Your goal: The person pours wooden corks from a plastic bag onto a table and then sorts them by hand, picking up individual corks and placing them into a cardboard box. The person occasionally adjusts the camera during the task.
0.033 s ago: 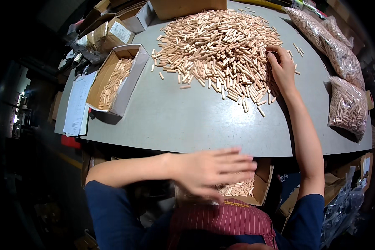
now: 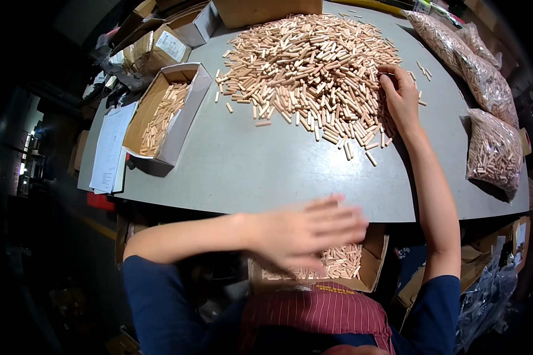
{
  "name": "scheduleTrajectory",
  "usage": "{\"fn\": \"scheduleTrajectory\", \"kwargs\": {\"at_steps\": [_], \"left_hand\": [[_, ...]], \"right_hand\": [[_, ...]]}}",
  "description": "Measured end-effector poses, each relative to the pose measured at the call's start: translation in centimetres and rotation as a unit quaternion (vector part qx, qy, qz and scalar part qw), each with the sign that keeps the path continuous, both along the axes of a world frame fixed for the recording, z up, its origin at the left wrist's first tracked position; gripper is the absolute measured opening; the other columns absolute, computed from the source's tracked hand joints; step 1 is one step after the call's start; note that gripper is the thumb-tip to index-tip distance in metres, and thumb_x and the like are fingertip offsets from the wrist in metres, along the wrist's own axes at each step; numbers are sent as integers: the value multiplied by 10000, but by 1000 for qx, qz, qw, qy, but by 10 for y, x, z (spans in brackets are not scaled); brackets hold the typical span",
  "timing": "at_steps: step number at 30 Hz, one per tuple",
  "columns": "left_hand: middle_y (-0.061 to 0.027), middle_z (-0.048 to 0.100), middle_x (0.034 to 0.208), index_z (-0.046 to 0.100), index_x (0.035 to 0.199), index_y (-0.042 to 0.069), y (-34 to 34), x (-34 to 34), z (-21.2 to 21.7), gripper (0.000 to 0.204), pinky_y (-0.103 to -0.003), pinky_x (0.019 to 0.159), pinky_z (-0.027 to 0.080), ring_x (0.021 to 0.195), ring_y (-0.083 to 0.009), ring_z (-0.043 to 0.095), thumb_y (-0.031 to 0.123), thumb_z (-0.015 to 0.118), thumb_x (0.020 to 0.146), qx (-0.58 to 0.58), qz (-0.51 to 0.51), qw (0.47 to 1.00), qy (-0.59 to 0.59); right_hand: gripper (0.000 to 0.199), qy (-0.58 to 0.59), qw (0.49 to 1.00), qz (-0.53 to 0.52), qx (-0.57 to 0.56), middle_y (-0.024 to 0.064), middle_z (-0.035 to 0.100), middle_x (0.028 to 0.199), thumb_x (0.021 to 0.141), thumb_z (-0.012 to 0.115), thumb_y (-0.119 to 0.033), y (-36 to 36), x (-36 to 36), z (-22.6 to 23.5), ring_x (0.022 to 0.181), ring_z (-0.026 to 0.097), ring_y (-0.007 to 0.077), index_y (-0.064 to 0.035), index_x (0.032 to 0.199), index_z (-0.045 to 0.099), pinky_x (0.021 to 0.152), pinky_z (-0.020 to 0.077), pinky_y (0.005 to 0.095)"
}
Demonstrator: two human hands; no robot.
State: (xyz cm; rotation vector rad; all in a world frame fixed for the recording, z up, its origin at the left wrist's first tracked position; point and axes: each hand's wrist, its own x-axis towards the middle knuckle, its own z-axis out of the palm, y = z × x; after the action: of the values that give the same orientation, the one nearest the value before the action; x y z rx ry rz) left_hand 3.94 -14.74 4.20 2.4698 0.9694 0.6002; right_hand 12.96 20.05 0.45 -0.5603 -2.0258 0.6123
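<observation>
A large heap of short wooden dowels (image 2: 314, 65) lies on the grey table (image 2: 237, 171). At the heap's right edge rests my right hand (image 2: 401, 97), its curved index finger and thumb apart, touching the dowels; its other fingers are mostly hidden. My left hand (image 2: 302, 234), blurred by motion, is held flat with fingers stretched out and nothing seen in it. Beneath it, just below the table's front edge, a cardboard box (image 2: 373, 254) holds more dowels, partly covered by the hand.
A long white box (image 2: 186, 127) with dowels stands on the left, next to stacked papers (image 2: 109, 154). Clear bags of dowels (image 2: 494, 151) line the right side. At the back are a brown carton (image 2: 266, 12) and other boxes.
My left hand has lifted slightly, toward the table's edge, uncovering more dowels in the box below. My right hand has stayed in place.
</observation>
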Motion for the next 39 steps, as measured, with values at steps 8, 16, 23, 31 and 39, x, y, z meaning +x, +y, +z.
{"fn": "scheduleTrajectory", "kwargs": {"at_steps": [8,16,23,31,39], "left_hand": [[-291,239,1688,253,1622,-54,117,-34,-21,923,-638,1273,67,1591,-476,144,611,506,1033,141,320,921,170],[-241,348,1631,341,1591,-20,95,-23,-17,829,-647,1235,190,1561,-411,254,538,562,1019,93,295,938,158],[-250,312,1661,327,1598,-31,44,-8,-9,815,-624,1256,156,1570,-415,252,496,565,1024,76,274,948,144],[-247,261,1703,309,1630,-7,-7,0,-4,870,-684,1242,108,1593,-418,227,472,604,966,40,278,946,164],[-245,138,1740,217,1678,52,-14,-13,-4,1029,-730,1222,14,1600,-499,89,554,658,896,-2,364,915,175]], "right_hand": [[218,30,998,-1,-49,96,731,1082,1005,622,-114,2,4,0,1024,687,188,-11,1169,721,919,534,317],[187,41,997,17,-59,112,736,1028,975,626,-92,-5,1,5,977,699,227,-12,1106,733,887,533,342],[190,27,998,4,-53,123,746,1059,976,627,-94,-2,3,4,997,712,234,-16,1112,735,904,541,346],[212,12,999,3,-43,92,751,1060,997,625,-126,3,3,-2,999,691,178,-15,1140,735,905,531,313],[237,5,998,-1,-60,138,744,1102,985,628,-132,4,4,-3,1052,708,255,-19,1168,726,953,531,358]]}}
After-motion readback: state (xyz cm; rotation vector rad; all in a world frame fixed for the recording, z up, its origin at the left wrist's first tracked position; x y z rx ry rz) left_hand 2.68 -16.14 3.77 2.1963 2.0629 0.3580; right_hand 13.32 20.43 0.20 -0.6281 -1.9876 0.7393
